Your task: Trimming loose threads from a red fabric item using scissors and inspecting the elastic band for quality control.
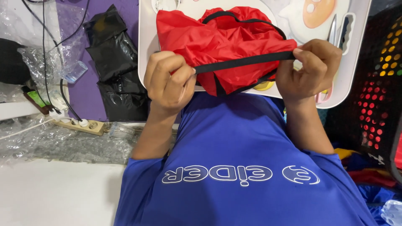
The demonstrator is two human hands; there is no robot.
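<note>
Red, thin and crumpled, the cloth bag (222, 44) lies bunched on the white tray (144, 50) just ahead of the person's chest, and both hands hold its black strap (245, 62) stretched taut between them: the left hand (169, 81) pinches one end between thumb and curled fingers, the right hand (310, 69) pinches the other end the same way. Judging by how it lies, the bag is only partly dealt with, since the strap is pulled straight while the body of the cloth is a loose heap, neither flattened nor folded. Black plastic bags (113, 54) lie well apart on the purple mat.
</note>
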